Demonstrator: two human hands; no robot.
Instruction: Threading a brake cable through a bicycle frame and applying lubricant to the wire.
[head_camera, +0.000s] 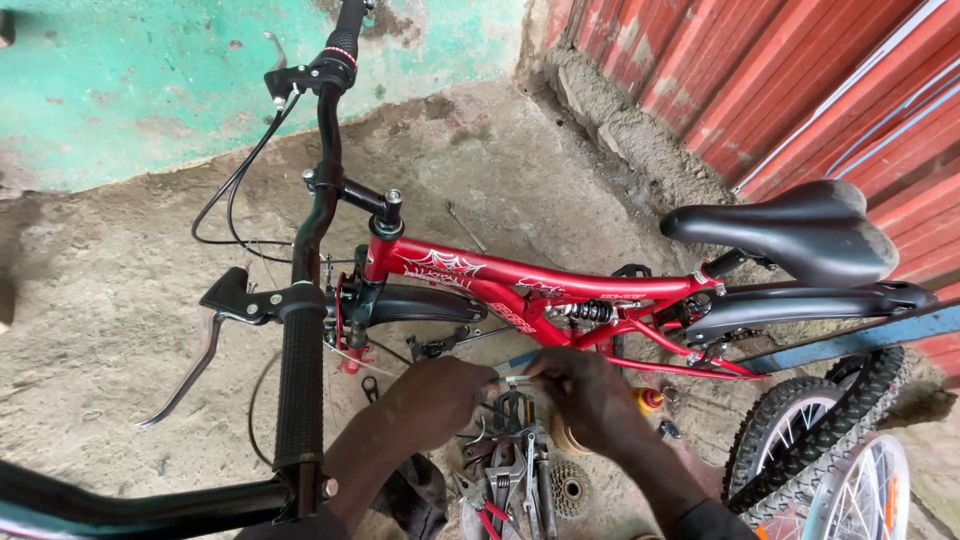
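1. Room's pretty tight: the red bike frame (520, 285) runs right across above your hands, the black handlebar grip (299, 385) stands just left of your left forearm, and the knobby rear tyre (800, 440) closes off the right.
2. Below your hands there's a heap of tools (510, 480) on the concrete floor (100, 330), with a rusty cog (570, 490) and a pedal (512, 408) in the mix, so there's hardly any bare floor there.
3. Your left hand (435, 400) comes in low with the fingers curled, pinching one end of a small silvery part (512, 378).
4. Your right hand (585, 395) mirrors it, fingers closed on the other end; can't tell exactly what the part is.
5. Both hands meet just under the frame, over the pedal.
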